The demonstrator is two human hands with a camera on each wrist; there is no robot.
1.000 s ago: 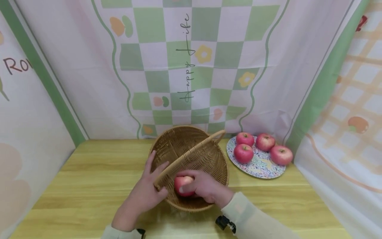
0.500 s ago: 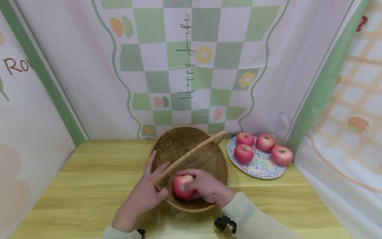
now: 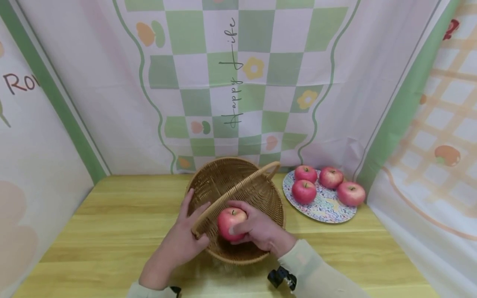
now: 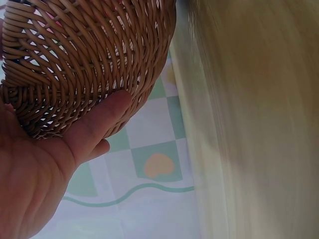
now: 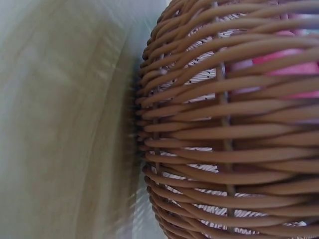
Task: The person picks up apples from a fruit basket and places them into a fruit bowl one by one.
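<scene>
In the head view a brown wicker basket stands tilted towards me on the table, its arched handle crossing the opening diagonally. My left hand grips the basket's left rim at the foot of the handle. In the left wrist view, straight fingers lie along the outside of the weave. Inside the basket my right hand holds a red apple, thumb across its near side and stem facing up. The right wrist view shows mostly basket weave, with pink-red showing through the gaps.
Right of the basket is a round, multicolour-patterned plate bearing several red apples. The wooden table meets a green-and-white checked cloth backdrop behind the basket. Printed cloth also hangs at both sides.
The apple in my right hand has come up and away from me inside the basket, so its stem now shows. My left hand has stayed where it was.
</scene>
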